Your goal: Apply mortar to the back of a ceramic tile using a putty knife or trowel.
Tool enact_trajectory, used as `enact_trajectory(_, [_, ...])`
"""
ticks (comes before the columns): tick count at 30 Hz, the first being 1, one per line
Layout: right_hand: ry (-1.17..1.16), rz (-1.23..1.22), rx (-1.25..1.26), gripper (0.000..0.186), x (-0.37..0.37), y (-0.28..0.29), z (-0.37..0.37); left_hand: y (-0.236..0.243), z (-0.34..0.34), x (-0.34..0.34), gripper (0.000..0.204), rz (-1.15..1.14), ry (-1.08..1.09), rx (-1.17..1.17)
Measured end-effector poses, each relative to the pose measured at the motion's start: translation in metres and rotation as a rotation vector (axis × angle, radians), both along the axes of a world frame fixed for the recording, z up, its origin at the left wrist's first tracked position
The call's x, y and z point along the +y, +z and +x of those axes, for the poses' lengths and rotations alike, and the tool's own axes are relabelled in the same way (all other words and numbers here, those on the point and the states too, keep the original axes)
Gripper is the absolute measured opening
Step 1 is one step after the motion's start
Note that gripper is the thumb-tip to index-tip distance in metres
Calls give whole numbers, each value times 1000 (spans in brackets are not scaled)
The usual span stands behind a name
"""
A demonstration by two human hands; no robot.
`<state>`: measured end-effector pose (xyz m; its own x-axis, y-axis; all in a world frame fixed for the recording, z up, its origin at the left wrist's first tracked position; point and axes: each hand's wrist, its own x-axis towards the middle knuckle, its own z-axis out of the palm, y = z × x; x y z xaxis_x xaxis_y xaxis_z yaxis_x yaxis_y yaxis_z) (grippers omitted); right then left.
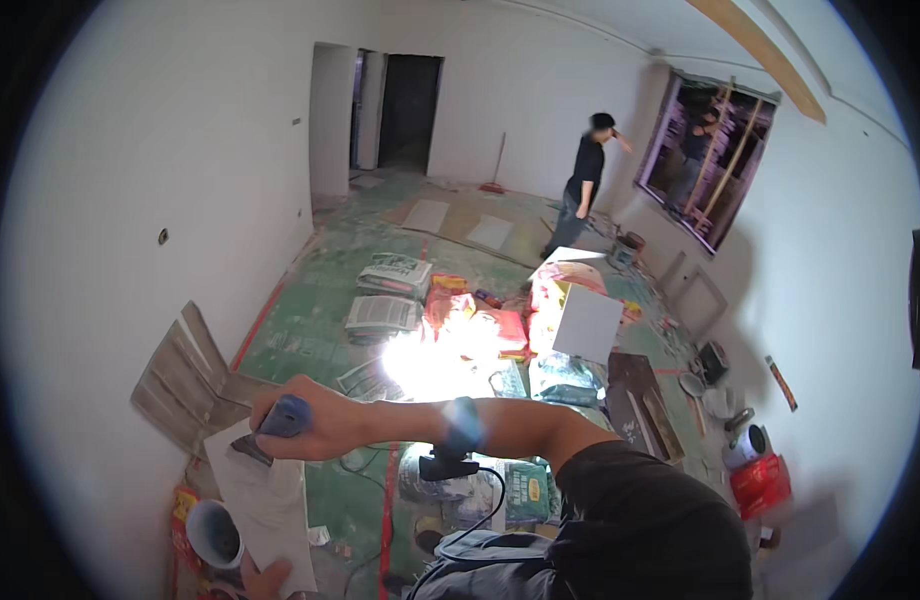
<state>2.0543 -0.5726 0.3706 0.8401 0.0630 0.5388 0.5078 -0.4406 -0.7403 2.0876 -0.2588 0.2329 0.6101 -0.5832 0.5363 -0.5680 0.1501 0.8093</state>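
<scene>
My right arm reaches across the view; my right hand (320, 420) is closed on the blue-grey handle of a putty knife (280, 422), whose blade lies against a long white board (265, 505) with grey smears on it. My left hand (265, 578) grips this board at the bottom left, partly hidden. Beside it is a white bucket (218, 535), with a red and yellow package (185, 515) behind. Grey-brown panels (175, 380) lean at the left wall. A blue band and a small black device with a cable sit on my right wrist.
A person (580, 185) in black stands near the window; another person (695, 145) shows through it. Stacked bags (380, 315), a glaring light (430, 360) and a white panel (587, 323) occupy the middle floor. Buckets (748, 443) and a red bag (760, 485) line the right wall. A doorway (410, 110) stands at the back.
</scene>
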Motion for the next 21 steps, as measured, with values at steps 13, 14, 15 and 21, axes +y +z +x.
enact_trajectory(13, [-17, 223, 164, 13, -32, -2, -8, 62, 3, -38, 68, -87, -96, 985])
enact_trajectory(14, [-56, -13, 199, 12, -32, 14, -20, 56, 10, -44, 64, -170, -145, 1106])
enact_trajectory(15, [-51, -81, 251, 14, -28, 18, -29, 43, 15, -47, 63, -194, -220, 1136])
enact_trajectory(21, [-111, 173, 370, 19, -5, 12, 9, 38, 12, -35, 62, -185, -163, 1122])
